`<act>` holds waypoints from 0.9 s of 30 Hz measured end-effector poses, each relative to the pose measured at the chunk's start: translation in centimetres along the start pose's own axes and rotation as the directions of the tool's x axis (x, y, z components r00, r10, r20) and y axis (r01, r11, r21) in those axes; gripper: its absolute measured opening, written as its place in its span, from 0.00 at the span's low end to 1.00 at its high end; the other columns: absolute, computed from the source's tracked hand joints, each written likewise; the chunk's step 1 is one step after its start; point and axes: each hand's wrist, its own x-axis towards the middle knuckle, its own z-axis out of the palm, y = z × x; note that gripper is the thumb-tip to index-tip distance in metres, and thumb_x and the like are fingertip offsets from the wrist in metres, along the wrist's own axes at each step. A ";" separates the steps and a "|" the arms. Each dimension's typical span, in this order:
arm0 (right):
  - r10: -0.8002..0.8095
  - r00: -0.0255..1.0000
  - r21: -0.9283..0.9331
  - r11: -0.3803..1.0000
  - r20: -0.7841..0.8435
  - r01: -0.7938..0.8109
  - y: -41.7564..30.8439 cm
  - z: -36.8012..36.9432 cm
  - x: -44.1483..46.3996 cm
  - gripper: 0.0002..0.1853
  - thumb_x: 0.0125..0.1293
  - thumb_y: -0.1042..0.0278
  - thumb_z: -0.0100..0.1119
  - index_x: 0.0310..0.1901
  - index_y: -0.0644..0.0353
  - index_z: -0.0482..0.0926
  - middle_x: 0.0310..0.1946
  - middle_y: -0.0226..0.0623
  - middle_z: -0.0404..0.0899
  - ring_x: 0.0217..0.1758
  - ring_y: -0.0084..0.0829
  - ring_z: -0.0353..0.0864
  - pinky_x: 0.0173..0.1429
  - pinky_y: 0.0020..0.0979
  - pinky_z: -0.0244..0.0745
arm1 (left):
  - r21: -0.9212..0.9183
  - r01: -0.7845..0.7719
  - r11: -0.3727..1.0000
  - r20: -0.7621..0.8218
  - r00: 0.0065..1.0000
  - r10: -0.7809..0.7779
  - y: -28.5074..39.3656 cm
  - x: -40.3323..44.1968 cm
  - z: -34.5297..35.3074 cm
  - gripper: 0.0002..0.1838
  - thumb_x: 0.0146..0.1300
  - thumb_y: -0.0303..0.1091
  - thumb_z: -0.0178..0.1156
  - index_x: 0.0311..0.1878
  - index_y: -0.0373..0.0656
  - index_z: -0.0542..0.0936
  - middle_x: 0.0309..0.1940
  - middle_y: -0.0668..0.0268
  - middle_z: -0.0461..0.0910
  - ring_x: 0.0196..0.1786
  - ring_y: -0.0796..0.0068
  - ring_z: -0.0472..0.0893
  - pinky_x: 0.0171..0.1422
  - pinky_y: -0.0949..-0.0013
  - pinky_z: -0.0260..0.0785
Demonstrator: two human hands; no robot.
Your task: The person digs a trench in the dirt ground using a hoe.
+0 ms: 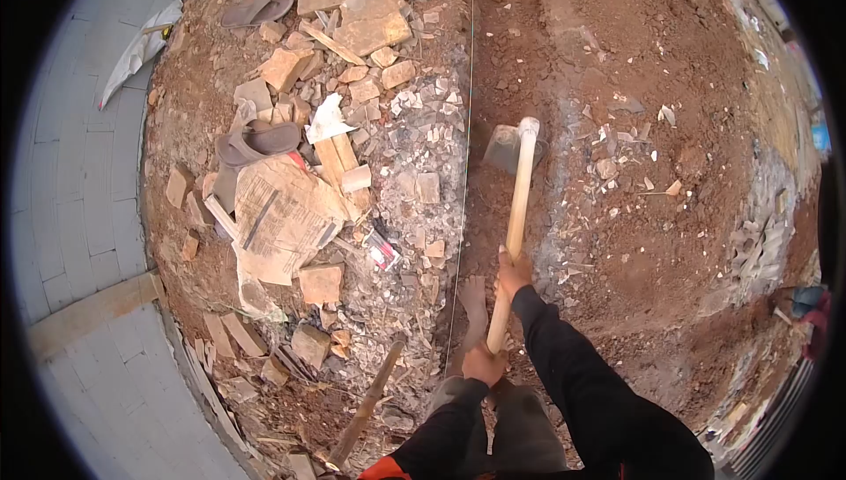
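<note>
A hoe with a pale wooden handle (520,198) runs away from me over a shallow trench of reddish soil. My left hand (484,364) is wrapped round the near end of the handle. Higher up, my right hand (513,270) is closed round the shaft. The hoe's metal blade (505,150) rests at the soil in the trench, its far part hidden behind the handle's end. A taut thin string (470,92) runs lengthwise just left of the blade. My bare foot (473,295) stands beside the handle, near the string.
Broken bricks (322,282), a flattened paper sack (282,215) and sandals (264,141) lie on the left. A wooden stake (370,401) slants near my legs. Beyond is a grey block wall (75,171). Loose soil (652,260) spreads right; another person's clothing (815,321) shows at the edge.
</note>
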 end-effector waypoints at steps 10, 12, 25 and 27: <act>-0.233 0.972 0.133 0.963 -0.040 0.236 -9.0 -4.5 -10.5 0.20 0.74 0.53 0.61 0.48 0.62 0.70 0.24 0.32 0.73 0.17 0.26 0.75 0.21 0.31 0.72 | -0.262 -0.304 0.916 -0.121 0.952 0.281 1.4 -3.0 2.0 0.19 0.54 0.40 0.71 0.46 0.38 0.84 0.36 0.47 0.86 0.43 0.49 0.88 0.47 0.54 0.79; -0.464 0.883 0.298 0.836 -0.066 0.461 -16.4 -5.2 -9.2 0.17 0.78 0.53 0.55 0.48 0.59 0.66 0.24 0.29 0.68 0.17 0.22 0.72 0.20 0.27 0.71 | -0.312 -0.424 0.850 -0.151 0.906 0.396 7.7 2.5 -1.4 0.17 0.56 0.39 0.70 0.46 0.39 0.83 0.35 0.48 0.86 0.41 0.49 0.87 0.45 0.53 0.79; 0.029 0.998 0.207 0.977 0.061 -0.041 -15.2 -0.9 5.9 0.23 0.74 0.47 0.58 0.58 0.55 0.66 0.22 0.32 0.69 0.14 0.29 0.71 0.17 0.35 0.73 | -0.019 -0.217 0.976 -0.155 0.965 0.212 12.5 10.9 -3.5 0.21 0.56 0.43 0.71 0.44 0.35 0.84 0.35 0.40 0.84 0.44 0.41 0.85 0.49 0.50 0.79; 0.020 0.998 0.236 0.971 0.057 -0.033 -13.1 -2.3 -0.7 0.20 0.74 0.47 0.59 0.54 0.53 0.68 0.21 0.31 0.69 0.13 0.27 0.70 0.15 0.33 0.70 | -0.138 -0.193 0.972 -0.093 0.979 0.181 10.6 4.7 -3.4 0.27 0.53 0.48 0.73 0.46 0.33 0.83 0.35 0.42 0.85 0.42 0.44 0.87 0.46 0.51 0.79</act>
